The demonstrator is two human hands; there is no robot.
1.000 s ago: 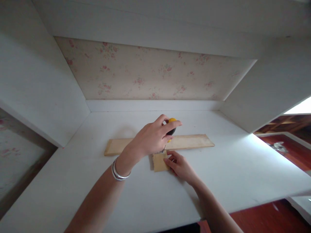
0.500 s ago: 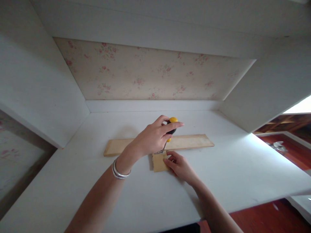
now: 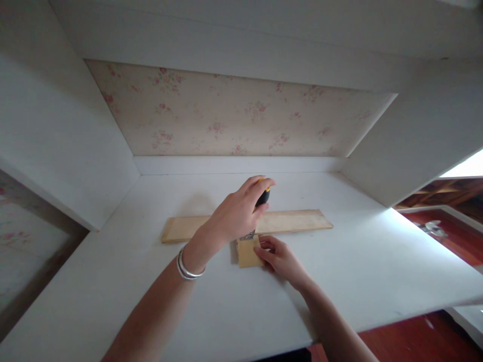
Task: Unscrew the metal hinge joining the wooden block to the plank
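My left hand (image 3: 241,208) is closed around the black and yellow handle of a screwdriver (image 3: 263,197), held tilted with its lower end pointing down. Its tip is hidden behind the hand. Just below it, a small silver metal piece (image 3: 248,235) lies at the far edge of a small square piece of pale wood (image 3: 249,253). My right hand (image 3: 277,256) pinches that square at its right side, thumb on top and fingers along the edge. Behind both hands lies a long, flat wooden board (image 3: 294,221), partly covered by my left hand.
Everything rests on a white surface (image 3: 211,311) set in a recess. White side panels (image 3: 71,115) stand left and right, with an overhang (image 3: 245,55) above. Floral wallpaper (image 3: 226,115) covers the back. Reddish flooring (image 3: 407,327) shows past the right edge.
The fingers of my left hand have curled and turned around the screwdriver's handle, covering more of its yellow end and its shaft. My right hand and the wood square look almost the same.
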